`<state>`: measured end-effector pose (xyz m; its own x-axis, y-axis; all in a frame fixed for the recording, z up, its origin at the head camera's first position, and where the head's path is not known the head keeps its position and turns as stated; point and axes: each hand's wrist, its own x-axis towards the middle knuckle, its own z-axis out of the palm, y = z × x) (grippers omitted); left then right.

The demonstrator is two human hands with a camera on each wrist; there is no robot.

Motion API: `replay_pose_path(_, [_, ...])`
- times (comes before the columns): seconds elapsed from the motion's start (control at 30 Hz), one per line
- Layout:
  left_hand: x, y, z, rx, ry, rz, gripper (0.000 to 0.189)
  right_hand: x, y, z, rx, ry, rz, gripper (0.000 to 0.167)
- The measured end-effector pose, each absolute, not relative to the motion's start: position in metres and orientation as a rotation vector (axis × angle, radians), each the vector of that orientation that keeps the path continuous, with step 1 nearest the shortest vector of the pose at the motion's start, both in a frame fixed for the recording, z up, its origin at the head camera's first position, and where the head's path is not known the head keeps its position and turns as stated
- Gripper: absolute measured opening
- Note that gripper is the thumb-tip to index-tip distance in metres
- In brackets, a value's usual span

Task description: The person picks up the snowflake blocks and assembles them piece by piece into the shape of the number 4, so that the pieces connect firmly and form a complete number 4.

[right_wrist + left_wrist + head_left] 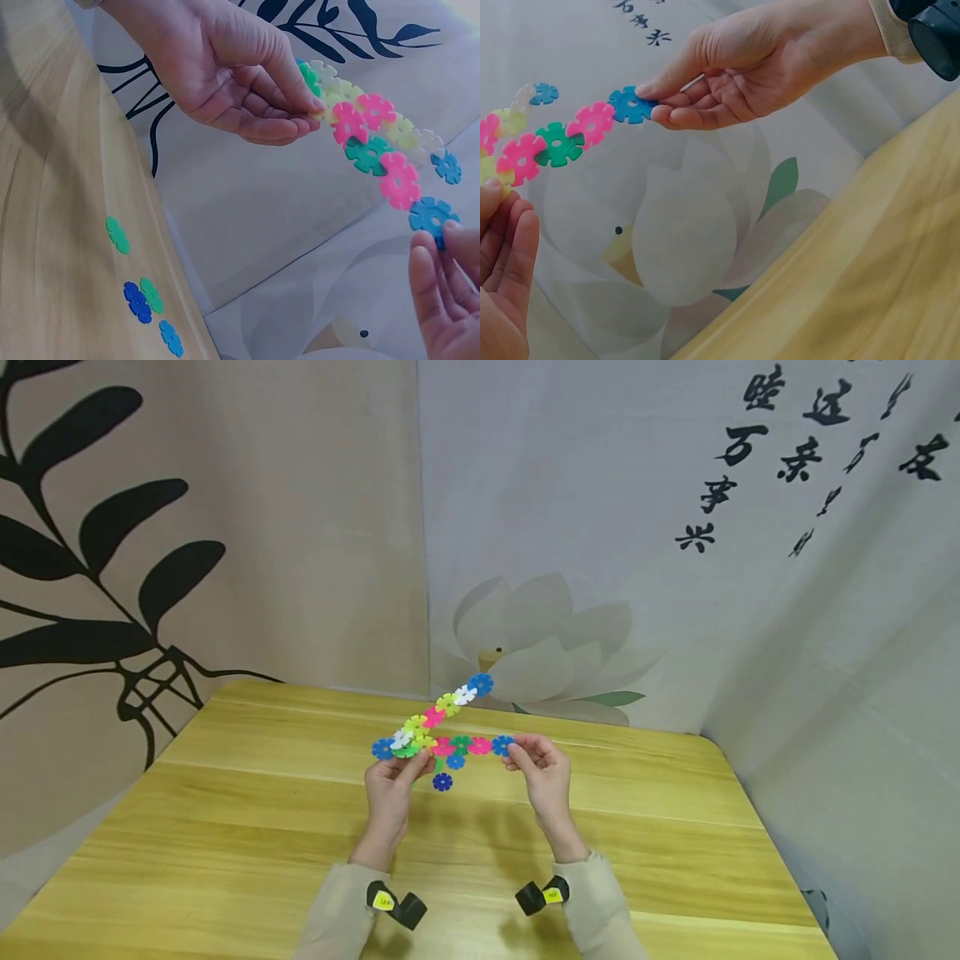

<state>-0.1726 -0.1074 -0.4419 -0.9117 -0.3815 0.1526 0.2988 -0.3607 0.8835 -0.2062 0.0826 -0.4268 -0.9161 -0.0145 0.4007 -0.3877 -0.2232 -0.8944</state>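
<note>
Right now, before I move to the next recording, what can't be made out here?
- Head view: the loose green discs are partly hidden by the left hand.
- Left wrist view: the left edge cuts off part of the chain.
- Right wrist view: the right edge crops the right hand.
- Head view: wrist labels are too small to read.

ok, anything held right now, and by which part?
Yes, a chain assembly of notched flower-shaped discs: the left hand pinches a yellow disc beside a pink one; the right hand pinches a blue disc at one end.
</note>
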Motion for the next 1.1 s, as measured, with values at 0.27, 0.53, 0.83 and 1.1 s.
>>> replay_pose_path(0.27, [-0.172, -0.107, -0.441, 0.108, -1.471, -2.314, 0.008, -0.207, 0.082, -0.429, 0.575, -1.766, 2.191, 0.015])
replay_pose_path(0.53, [-0.17, -0.104, -0.444, 0.109, -1.519, -2.277, 0.013, -0.207, 0.081, -0.432, 0.583, -1.767, 2.166, 0.015])
replay_pose_path(0.83, [-0.184, -0.111, -0.446, 0.051, -1.484, -2.254, 0.009, -0.216, 0.07, -0.436, 0.605, -1.753, 2.167, 0.016])
replay_pose_path(1.1, [-0.202, -0.118, -0.446, -0.019, -1.459, -2.325, 0.014, -0.23, 0.059, -0.436, 0.555, -1.727, 2.168, 0.021])
